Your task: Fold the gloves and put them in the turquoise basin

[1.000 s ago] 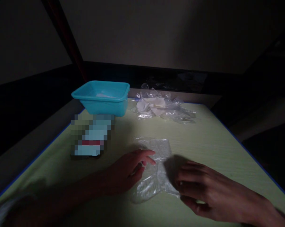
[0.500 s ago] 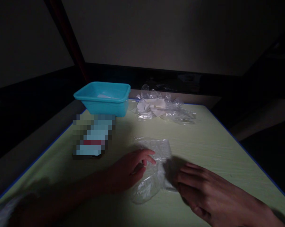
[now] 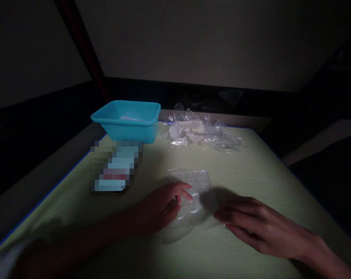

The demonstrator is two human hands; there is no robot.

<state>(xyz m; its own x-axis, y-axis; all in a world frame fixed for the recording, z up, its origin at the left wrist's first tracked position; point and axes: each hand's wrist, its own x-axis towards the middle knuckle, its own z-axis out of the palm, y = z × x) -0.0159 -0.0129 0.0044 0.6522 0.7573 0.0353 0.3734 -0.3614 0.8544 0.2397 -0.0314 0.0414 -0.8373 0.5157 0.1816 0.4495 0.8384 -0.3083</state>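
Note:
A clear plastic bag (image 3: 197,193) lies on the table in front of me, its near part crinkled. My left hand (image 3: 168,205) rests over the bag's left side, fingers apart and fingertips on the film, the thumb held away from them. On the other side, my right hand (image 3: 248,223) pinches the bag's lower right edge between thumb and fingers, and the film there is drawn slightly up towards it. Some of the bag is hidden under the left hand.
A turquoise plastic basin (image 3: 125,130) stands at the back left, with something pale inside. Before it lies a pixelated flat object (image 3: 118,166) like a phone. Crumpled clear plastic with white pieces (image 3: 192,131) sits at the back of the pale green table (image 3: 256,166). The surroundings are dark.
My right hand has turned and closed on the bag's right edge, shifting that side of the film and lifting it slightly. The left hand has stayed almost in place.

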